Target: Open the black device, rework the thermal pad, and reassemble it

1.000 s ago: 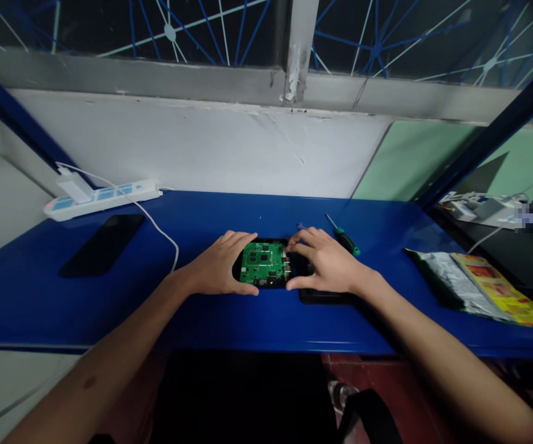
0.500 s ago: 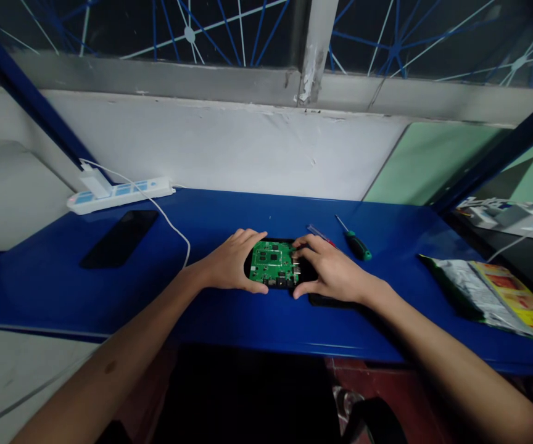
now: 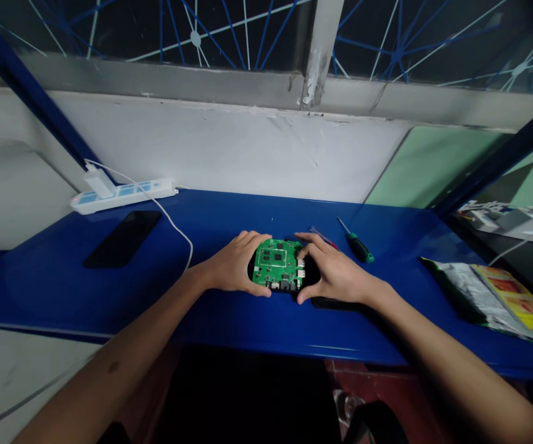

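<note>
A green circuit board (image 3: 273, 262) lies in a shallow black case (image 3: 250, 269) at the middle of the blue table, its chips and metal ports facing up. My left hand (image 3: 236, 265) is wrapped round the left end of the case, thumb at the front edge and fingers at the back. My right hand (image 3: 335, 268) curls about the right end. One bent finger touches the board's right edge by the ports, and the thumb is at the front right corner. A dark flat piece (image 3: 335, 303) shows partly under my right hand.
Behind my right hand lie a green-and-black screwdriver (image 3: 359, 246) and a clear, red-ended tool (image 3: 324, 237). A black phone (image 3: 122, 239) and a white power strip (image 3: 125, 195) with a cable are at left. A shiny packet (image 3: 502, 299) lies at right.
The board's right side sits higher and further right, with its ports more exposed. My right fingers have shifted at that edge. My left hand keeps its hold; the view has moved slightly.
</note>
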Available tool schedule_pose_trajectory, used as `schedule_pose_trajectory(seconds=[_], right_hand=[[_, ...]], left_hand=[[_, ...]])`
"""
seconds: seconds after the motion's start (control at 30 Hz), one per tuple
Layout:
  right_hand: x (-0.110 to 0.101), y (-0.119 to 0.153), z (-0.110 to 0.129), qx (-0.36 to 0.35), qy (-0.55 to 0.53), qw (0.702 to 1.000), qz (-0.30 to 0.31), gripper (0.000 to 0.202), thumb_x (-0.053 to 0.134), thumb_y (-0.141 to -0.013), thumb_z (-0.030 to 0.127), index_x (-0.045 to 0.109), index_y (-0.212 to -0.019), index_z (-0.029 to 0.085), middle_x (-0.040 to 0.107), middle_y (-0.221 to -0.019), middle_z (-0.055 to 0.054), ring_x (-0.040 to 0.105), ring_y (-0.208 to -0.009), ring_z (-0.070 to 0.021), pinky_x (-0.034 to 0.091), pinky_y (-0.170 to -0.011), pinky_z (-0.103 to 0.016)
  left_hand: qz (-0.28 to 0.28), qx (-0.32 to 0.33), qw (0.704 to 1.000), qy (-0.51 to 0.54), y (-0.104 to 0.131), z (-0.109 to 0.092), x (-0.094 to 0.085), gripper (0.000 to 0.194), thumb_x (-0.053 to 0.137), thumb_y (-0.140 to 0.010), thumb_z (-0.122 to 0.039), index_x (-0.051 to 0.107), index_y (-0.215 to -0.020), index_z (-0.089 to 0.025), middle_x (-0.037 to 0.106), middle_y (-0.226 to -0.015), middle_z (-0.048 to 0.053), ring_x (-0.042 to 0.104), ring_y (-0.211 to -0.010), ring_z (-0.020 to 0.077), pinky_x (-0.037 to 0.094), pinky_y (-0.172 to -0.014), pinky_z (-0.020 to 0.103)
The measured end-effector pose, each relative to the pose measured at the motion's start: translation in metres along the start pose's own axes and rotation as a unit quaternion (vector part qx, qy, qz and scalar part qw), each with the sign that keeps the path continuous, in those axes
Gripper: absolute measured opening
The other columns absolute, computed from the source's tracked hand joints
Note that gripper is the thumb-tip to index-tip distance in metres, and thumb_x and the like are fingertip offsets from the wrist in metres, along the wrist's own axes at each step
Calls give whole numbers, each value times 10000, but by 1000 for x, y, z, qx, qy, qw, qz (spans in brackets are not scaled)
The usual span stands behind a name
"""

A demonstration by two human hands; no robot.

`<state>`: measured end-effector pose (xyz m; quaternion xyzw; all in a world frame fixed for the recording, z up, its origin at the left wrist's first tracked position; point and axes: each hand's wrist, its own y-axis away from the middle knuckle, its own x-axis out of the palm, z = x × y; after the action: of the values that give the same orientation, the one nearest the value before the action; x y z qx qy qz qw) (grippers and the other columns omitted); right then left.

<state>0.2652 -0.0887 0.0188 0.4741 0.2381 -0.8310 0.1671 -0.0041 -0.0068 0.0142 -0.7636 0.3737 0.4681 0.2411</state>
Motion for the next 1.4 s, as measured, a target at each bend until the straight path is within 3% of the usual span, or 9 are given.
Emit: schedule_pose_trajectory(seconds=[0.1,0.23,0.4,0.57,0.77,1.07,1.27,1.4], right_hand=[[-3,1,1,-4,-17,1000,14,674,786,-699,670,535,-1121,208,448,-1537,-210,524,-1375,-386,504,-1086,-585],[-8,2,1,-10,-11,1000,22,448,709,-864,414,540,-1236,230,447,-1563,-151,538,-1372,-338,481,-1121,-573],[-12,2,2,-23,-1,1000,20,537,699,-822,261,528,-1331,248,391,-1595,-129,488,-1416,-342,451,-1150,-584],[-14,0,4,-21,6,1000,5,516,691,-840,259,539,-1332,243,478,-1526,-128,497,-1407,-316,464,-1143,-561],[-10,-1,1,-17,12,999,-40,650,725,-807,304,483,-1404,209,579,-1451,-149,570,-1347,-323,452,-1149,-586],[-2,-1,-4,-17,13,996,-90,674,733,-794,361,498,-1401,186,615,-1431,-149,586,-1342,-318,473,-1139,-560],[-2,-2,-5,-25,1,992,-121,678,753,-774,399,534,-1377,181,649,-1391,-149,626,-1294,-319,495,-1112,-565],[-6,-2,-4,-2,-19,990,-143,649,770,-753,381,572,-1341,191,677,-1345,-137,664,-1237,-305,540,-1063,-542]], left_hand=[[-3,5,1000,3,0,-2,0,1190,765,-547,-760,359,-1512,-195,469,-1409,151,415,-1303,411,363,-1131,583],[-11,5,1000,21,2,-3,0,1191,773,-541,-749,339,-1512,-213,462,-1417,141,424,-1295,412,378,-1114,593],[-19,2,999,37,3,-3,1,1230,776,-551,-725,254,-1553,-239,433,-1443,145,420,-1303,437,390,-1084,623],[-16,-15,999,47,4,-2,1,1261,790,-532,-724,235,-1545,-220,410,-1450,157,420,-1307,456,410,-1072,620],[-14,-20,998,66,5,-2,2,1272,818,-527,-695,221,-1535,-199,368,-1488,184,380,-1372,456,374,-1132,613],[-5,-38,995,94,6,-3,1,1369,851,-531,-669,113,-1589,-209,292,-1561,211,318,-1431,490,336,-1157,656],[-57,37,993,94,5,2,3,1267,842,-596,-659,174,-1581,-226,268,-1577,222,274,-1436,541,314,-1111,763],[-80,68,990,89,5,2,2,1210,837,-651,-631,176,-1579,-225,228,-1603,215,250,-1469,508,307,-1149,733]])
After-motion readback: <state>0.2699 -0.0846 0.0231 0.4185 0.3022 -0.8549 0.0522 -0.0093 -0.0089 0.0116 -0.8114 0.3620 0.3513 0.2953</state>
